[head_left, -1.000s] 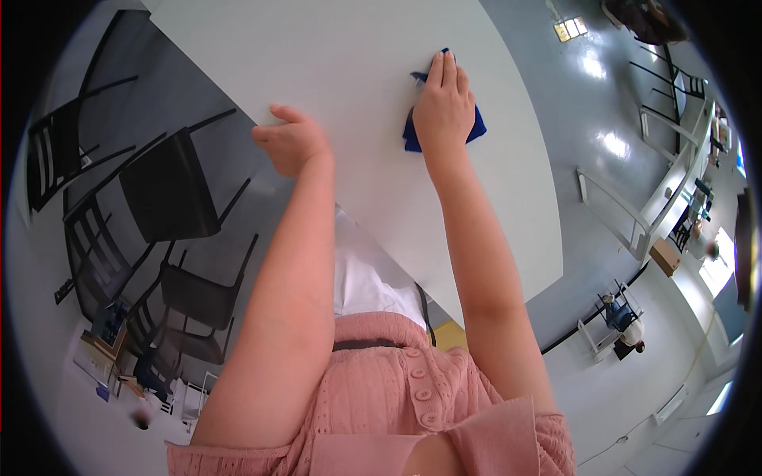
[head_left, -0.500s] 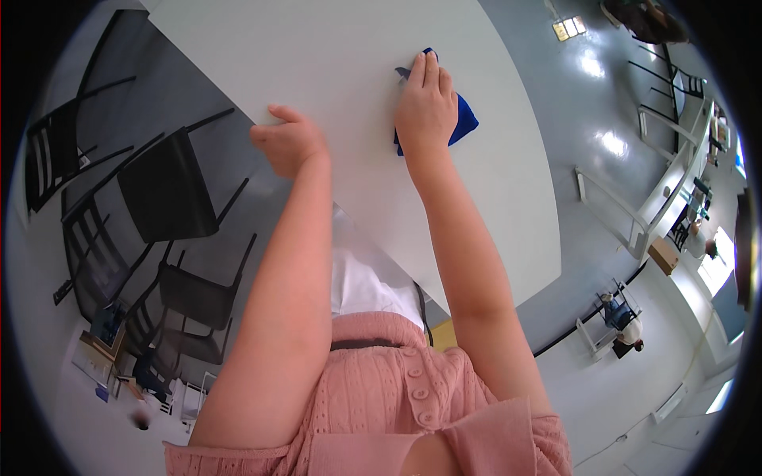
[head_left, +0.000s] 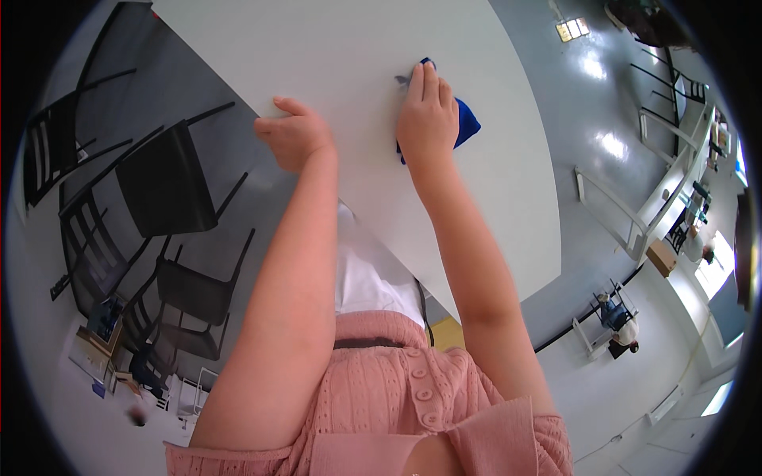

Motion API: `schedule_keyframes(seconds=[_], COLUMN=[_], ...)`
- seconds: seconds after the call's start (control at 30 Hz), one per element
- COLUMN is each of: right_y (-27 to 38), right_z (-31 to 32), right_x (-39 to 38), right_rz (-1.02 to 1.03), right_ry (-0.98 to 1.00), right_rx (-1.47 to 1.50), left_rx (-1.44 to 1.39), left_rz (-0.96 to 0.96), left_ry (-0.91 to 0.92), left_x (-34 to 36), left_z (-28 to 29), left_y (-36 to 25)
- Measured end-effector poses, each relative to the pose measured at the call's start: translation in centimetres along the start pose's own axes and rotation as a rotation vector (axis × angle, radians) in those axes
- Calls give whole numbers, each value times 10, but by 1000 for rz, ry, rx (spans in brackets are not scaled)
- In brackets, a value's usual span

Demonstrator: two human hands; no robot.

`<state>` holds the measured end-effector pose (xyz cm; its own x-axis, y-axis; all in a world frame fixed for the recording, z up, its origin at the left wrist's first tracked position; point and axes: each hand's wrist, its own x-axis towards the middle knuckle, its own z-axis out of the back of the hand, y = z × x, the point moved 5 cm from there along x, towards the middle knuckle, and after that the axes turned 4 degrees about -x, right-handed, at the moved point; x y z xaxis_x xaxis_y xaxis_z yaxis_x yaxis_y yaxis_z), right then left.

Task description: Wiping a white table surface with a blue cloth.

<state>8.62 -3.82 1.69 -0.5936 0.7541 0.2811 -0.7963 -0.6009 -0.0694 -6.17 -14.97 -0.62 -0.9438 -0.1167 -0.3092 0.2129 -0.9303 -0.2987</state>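
Note:
My right hand (head_left: pixel 429 119) lies flat-fingered and pressed down on a blue cloth (head_left: pixel 467 123) on the white table (head_left: pixel 357 47). Corners of the cloth stick out past the fingertips, at the right side and below the palm; the rest is hidden under the hand. Beside the fingertips is a small dark grey patch (head_left: pixel 402 80), whose nature I cannot make out. At the table's left edge, my left hand (head_left: pixel 298 136) is closed over the rim, its fingers curled and its thumb raised along the top.
Several black chairs (head_left: pixel 167 182) stand on the grey floor to the left of the table. On the right are a white-framed table (head_left: pixel 615 202) and a seated person (head_left: pixel 621 321) further off. A yellow thing (head_left: pixel 447 333) shows below the table's near edge.
My right hand and the blue cloth have slid a little toward me over the tabletop. The left hand has turned slightly and stays at the table edge.

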Motion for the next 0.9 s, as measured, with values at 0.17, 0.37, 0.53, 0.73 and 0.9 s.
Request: schedule_keyframes(seconds=[0.17, 0.37, 0.53, 0.73, 0.9], right_y=[-1, -1, 1, -1, 4], right_z=[-1, -3, 2, -1, 7], right_x=[-4, 1, 0, 3, -6], right_rz=[8, -6, 8, 8, 40], right_ry=[-12, 6, 9, -8, -2], right_rx=[31, 45, -11, 30, 3], left_rx=[25, 18, 45, 37, 37], left_rz=[-12, -37, -50, -35, -44], left_ry=[12, -14, -33, -9, -20], left_x=[-2, 1, 3, 2, -1], left_z=[1, -1, -5, -2, 1], left_y=[-2, -1, 1, -1, -3])
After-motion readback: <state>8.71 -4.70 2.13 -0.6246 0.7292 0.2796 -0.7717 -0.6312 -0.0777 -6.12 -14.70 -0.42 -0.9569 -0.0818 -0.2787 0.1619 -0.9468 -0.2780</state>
